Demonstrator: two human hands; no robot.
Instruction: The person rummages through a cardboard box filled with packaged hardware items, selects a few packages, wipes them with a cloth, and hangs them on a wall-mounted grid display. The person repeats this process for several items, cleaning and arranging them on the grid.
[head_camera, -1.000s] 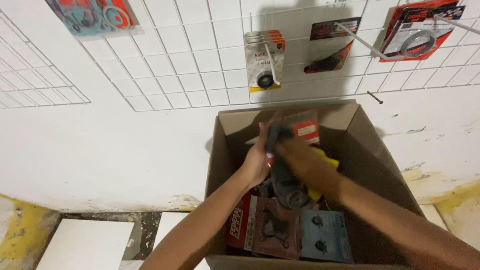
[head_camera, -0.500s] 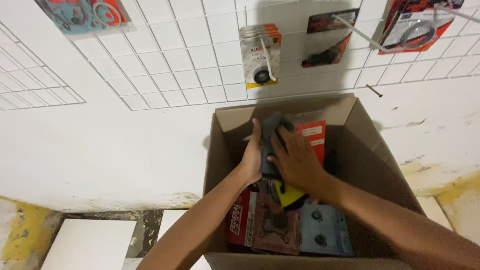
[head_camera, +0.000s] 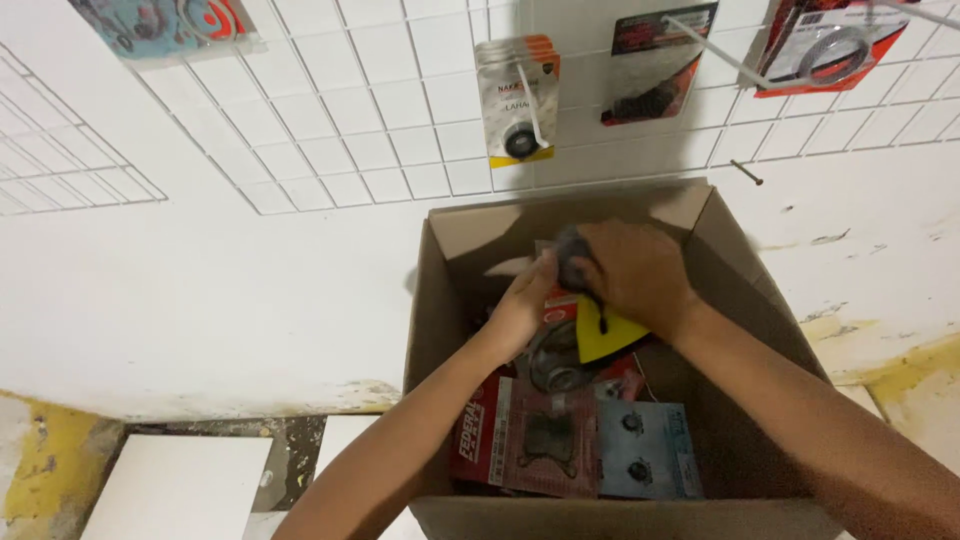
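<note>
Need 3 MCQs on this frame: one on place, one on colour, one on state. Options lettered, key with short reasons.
1. Where are both hands working?
A. Inside the open cardboard box
B. On the wire grid
C. On the floor tiles

2. What colour is the backing card under the right hand?
A. Green
B. Yellow
C. White

3. How are the flaps of the box?
A. Taped shut
B. Half folded over
C. Open

Key:
1. A, the left hand and the right hand meet over packaged parts inside the box.
2. B, a yellow wedge of card shows just below the right hand.
3. C, the top is open and the blister packs lying inside are in plain view.

Above, more packs hang on the white wire grid; the hands touch none of them.
</note>
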